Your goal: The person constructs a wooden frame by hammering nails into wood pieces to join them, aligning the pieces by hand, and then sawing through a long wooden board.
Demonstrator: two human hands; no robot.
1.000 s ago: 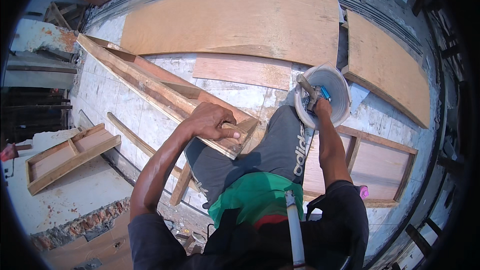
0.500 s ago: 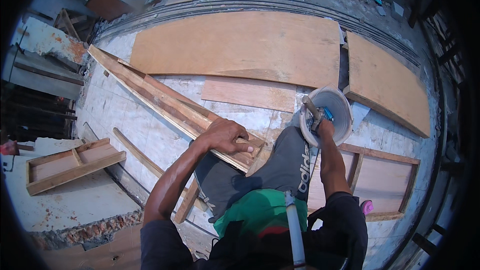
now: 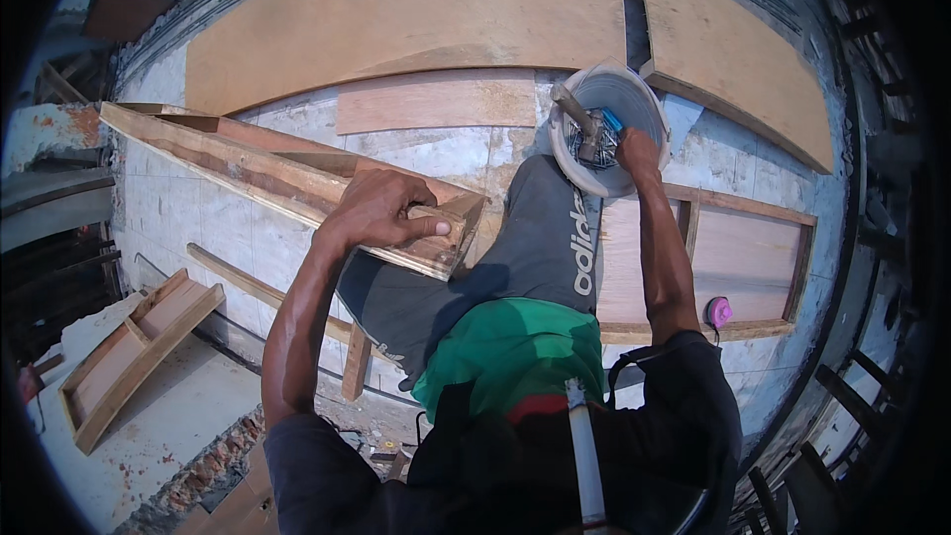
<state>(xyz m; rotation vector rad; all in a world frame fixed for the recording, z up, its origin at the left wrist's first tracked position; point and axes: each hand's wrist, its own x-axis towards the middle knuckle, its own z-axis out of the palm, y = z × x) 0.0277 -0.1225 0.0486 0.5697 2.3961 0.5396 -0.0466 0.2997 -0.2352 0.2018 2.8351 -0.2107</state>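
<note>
My left hand (image 3: 381, 210) grips the wooden frame (image 3: 263, 174) across the left thigh (image 3: 401, 309), fingers curled over its end; my right hand (image 3: 639, 152) reaches into the bucket (image 3: 641, 99), fingers' hold unclear to me.

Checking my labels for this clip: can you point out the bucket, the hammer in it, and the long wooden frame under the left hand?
Bucket (image 3: 622, 91): head view, on its inner far wall.
Hammer (image 3: 578, 113): head view, on its handle.
Long wooden frame (image 3: 260, 164): head view, on its lengthwise beam.
</note>
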